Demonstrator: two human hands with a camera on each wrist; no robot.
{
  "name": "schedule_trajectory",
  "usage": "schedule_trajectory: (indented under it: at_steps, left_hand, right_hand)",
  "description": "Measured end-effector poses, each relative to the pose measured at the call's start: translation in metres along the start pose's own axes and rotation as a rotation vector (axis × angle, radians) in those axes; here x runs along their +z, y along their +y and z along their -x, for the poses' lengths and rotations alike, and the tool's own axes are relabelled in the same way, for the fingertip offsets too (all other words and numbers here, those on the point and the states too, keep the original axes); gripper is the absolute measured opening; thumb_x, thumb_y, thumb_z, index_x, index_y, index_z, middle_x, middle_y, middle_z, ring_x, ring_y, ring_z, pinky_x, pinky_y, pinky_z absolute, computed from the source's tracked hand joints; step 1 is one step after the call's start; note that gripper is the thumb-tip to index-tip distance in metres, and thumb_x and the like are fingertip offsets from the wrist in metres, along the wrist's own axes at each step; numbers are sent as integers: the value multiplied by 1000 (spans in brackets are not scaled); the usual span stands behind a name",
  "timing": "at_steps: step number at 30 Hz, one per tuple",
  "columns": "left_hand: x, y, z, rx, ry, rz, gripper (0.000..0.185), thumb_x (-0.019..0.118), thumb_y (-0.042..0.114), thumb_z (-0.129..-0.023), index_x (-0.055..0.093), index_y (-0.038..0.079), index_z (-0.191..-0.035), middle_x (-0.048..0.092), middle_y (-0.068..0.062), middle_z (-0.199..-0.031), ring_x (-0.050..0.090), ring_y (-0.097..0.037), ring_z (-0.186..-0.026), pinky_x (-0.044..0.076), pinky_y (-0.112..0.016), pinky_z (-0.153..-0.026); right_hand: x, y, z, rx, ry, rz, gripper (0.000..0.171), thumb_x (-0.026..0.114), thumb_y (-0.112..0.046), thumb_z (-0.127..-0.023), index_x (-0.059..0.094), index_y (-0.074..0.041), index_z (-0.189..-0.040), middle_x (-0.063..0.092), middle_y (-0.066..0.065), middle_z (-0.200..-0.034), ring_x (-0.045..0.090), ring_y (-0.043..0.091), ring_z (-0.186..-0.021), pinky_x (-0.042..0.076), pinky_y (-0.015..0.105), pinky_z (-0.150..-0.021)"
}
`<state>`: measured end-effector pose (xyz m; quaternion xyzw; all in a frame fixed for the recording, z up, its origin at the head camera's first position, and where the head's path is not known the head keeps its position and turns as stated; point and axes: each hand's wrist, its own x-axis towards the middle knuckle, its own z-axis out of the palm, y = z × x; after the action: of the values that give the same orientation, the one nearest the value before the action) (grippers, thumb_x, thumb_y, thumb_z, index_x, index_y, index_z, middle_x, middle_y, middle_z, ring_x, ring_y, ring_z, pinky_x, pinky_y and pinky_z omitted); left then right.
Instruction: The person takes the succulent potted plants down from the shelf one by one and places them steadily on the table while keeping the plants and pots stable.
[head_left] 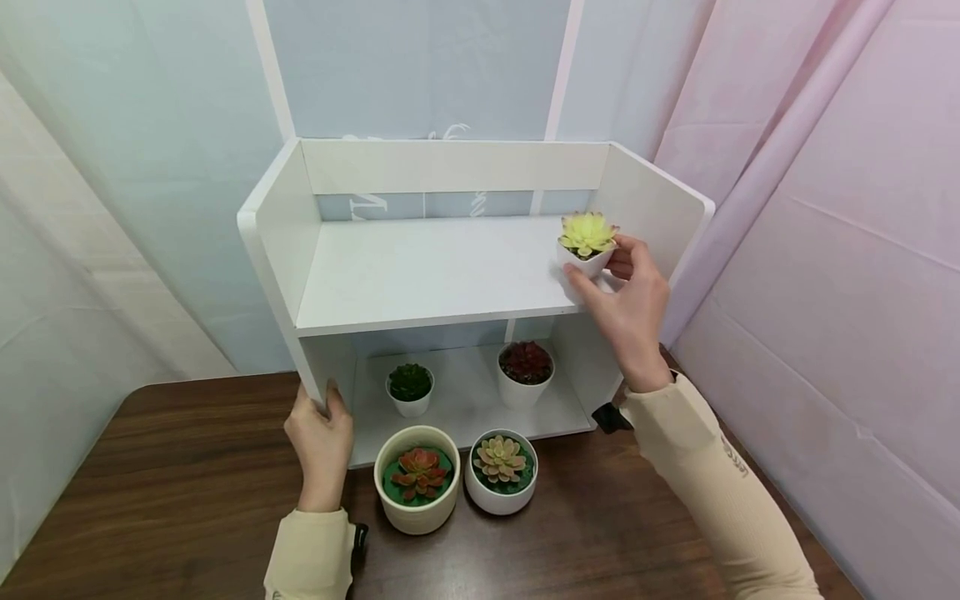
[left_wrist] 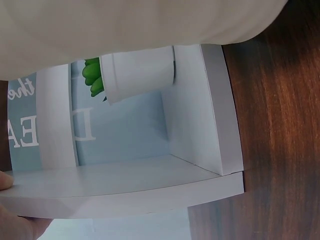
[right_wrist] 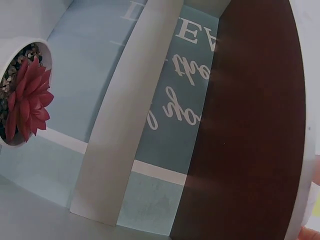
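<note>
Between thumb and fingers, my right hand (head_left: 632, 310) holds a small white pot with a yellow-green succulent (head_left: 587, 235), at the right end of the white shelf unit's (head_left: 420, 271) upper board. Only bits of that hand show at the edge of the right wrist view. My left hand (head_left: 322, 437) grips the front edge of the unit's left side panel (left_wrist: 125, 200), with thumb and fingers on either side. On the lower board stand a dark green succulent in a white pot (head_left: 410, 390) and a dark red succulent in a white pot (head_left: 525, 372).
In front of the unit, on the brown wooden table (head_left: 202, 467), stand a cream pot with a red-orange succulent (head_left: 417, 492) and a white bowl-shaped pot with a pinkish-green succulent (head_left: 502, 472). Pale cloth (head_left: 847, 233) hangs behind and at both sides.
</note>
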<state>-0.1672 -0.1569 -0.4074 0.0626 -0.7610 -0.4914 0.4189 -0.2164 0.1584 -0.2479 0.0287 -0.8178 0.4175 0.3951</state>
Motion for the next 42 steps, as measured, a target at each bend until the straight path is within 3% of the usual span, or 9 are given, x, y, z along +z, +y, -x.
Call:
schedule_trajectory:
  at_steps: [8,16,27,34,39,42]
  left_hand:
    - [0,-3,-1,-2,2,-4,25,52,-1,-94,60,-12,-115,65,-34,-104,64,-50,-90,49,-62,-69]
    - [0,-3,-1,2,7,-6,25,52,-2,-93,60,-12,-114,65,-34,-102,64,-50,-88,49,-62,-68]
    - [1,-2,-1,2,5,-3,25,52,-2,-93,60,-12,-114,65,-34,-102,64,-51,-89,48,-62,-69]
    - [1,-2,-1,-9,3,-2,25,52,-3,-93,60,-13,-114,65,-34,-103,64,-50,-91,49,-62,-70]
    - [1,-2,-2,-15,8,-3,25,52,-3,-92,60,-12,-114,65,-34,-102,64,-50,-91,48,-62,-70]
    - [1,-2,-2,-15,12,-3,24,52,-2,-93,60,-12,-113,65,-34,-102,64,-51,-91,48,-62,-70]
  right_hand:
    - [-6,-3,9,-9,11,-38,57,83,-19,-73,58,3,-120,66,16,-103,62,23,-89,49,35,-82]
    - [-13,-5,22,-13,28,-57,57,84,-19,-73,59,1,-121,67,11,-103,61,17,-87,46,18,-78]
    - [-25,-12,38,-39,62,-118,56,84,-22,-73,61,-3,-120,66,1,-105,59,3,-85,45,18,-82]
    - [-30,-12,50,-52,70,-134,56,85,-15,-71,61,-3,-120,65,1,-108,60,1,-86,46,19,-83]
    - [-34,-12,59,-57,79,-153,54,85,-11,-70,63,-4,-119,65,-3,-107,62,1,-87,46,13,-70]
    - [-36,-13,65,-59,80,-174,54,85,-9,-70,62,-1,-118,64,-6,-106,62,3,-88,46,15,-75]
